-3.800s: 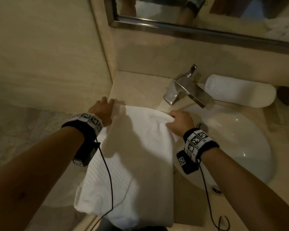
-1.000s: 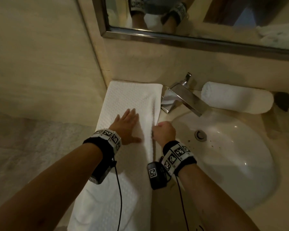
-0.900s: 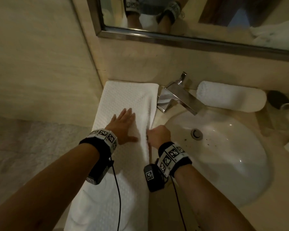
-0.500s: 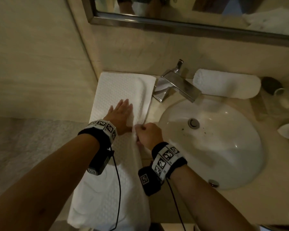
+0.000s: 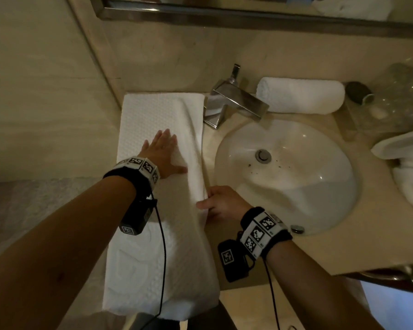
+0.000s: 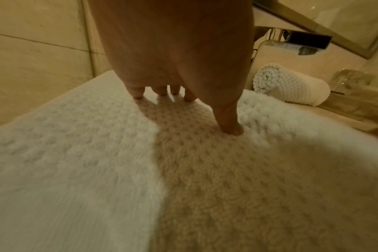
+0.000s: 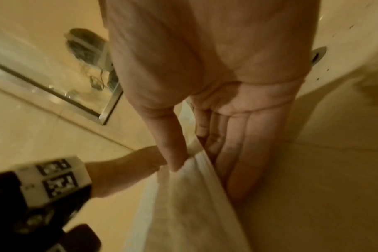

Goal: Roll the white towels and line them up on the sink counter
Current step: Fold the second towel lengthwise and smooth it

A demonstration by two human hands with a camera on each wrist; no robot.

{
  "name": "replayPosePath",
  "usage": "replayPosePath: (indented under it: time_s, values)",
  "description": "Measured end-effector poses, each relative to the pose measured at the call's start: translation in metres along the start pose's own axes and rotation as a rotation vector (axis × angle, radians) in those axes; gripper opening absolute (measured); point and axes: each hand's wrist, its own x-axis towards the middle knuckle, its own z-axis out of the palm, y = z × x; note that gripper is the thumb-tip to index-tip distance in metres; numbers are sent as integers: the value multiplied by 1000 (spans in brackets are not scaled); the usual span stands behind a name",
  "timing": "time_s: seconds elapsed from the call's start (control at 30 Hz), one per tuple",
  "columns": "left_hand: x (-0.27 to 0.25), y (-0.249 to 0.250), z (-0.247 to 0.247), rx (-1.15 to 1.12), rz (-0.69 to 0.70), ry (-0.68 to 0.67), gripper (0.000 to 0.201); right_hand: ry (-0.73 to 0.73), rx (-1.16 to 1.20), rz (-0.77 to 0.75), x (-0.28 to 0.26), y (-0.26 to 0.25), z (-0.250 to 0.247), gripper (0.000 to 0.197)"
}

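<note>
A folded white towel (image 5: 153, 246) lies lengthwise on the counter left of the sink, from the back wall to the front edge, where its near end hangs over. My left hand (image 5: 163, 152) presses flat on its middle with straight fingers (image 6: 138, 93). My right hand (image 5: 215, 203) pinches the towel's right edge (image 7: 190, 196) near the basin, thumb (image 7: 175, 158) on top and fingers underneath. One rolled white towel (image 5: 301, 95) lies behind the basin against the back wall, right of the tap; it also shows in the left wrist view as the rolled towel (image 6: 291, 88).
The chrome tap (image 5: 234, 101) stands just right of the towel's far end. The white basin (image 5: 296, 186) fills the counter's middle. Crumpled white towels (image 5: 408, 167) lie at the right, with glassware (image 5: 401, 96) and a dark round object (image 5: 357, 91) behind them. A wall borders the towel's left.
The towel, wide and lying over the basin rim 3.8 s ago, is now a narrow strip. In the last second my right hand slid nearer along its right edge; my left hand stayed flat.
</note>
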Motion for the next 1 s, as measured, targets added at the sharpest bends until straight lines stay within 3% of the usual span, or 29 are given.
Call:
replayPosePath:
  time_s: [0.1, 0.2, 0.3, 0.37, 0.43, 0.53, 0.6, 0.67, 0.73, 0.8, 0.93, 1.0]
  values:
    - [-5, 4, 1, 83, -52, 28, 105, 128, 47, -40, -3, 17, 3, 13]
    - [-22, 16, 4, 146, -90, 224, 88, 271, 14, -109, -1, 27, 5, 14]
    - [-41, 34, 16, 114, 23, 283, 56, 379, -61, -164, 0, 33, 7, 16]
    - [-51, 41, 26, 160, 64, 265, 47, 445, -199, -211, 1, 37, 5, 19]
    - [-63, 42, 31, 142, 51, 245, 56, 505, -257, -226, -1, 39, 5, 19]
    - [-77, 41, 39, 88, 77, 139, 92, 547, -241, -245, -5, 44, 8, 25]
    - [-88, 44, 48, 106, 90, -32, 115, 503, -147, -245, -11, 47, 11, 27]
    - [-97, 48, 60, 183, 59, -145, 130, 314, 14, -193, -27, 54, 14, 23]
    - [-99, 51, 63, 203, 26, -155, 136, 82, 32, -147, -48, 71, 17, 22]
    - [-97, 52, 60, 182, 2, -161, 137, -36, -57, -148, -66, 92, 19, 26]
    - [-100, 59, 58, 164, -49, -174, 139, -118, -180, -164, -87, 111, 7, 13]
    - [-102, 63, 58, 166, -72, -157, 140, -132, -385, -161, -94, 109, 3, 18]
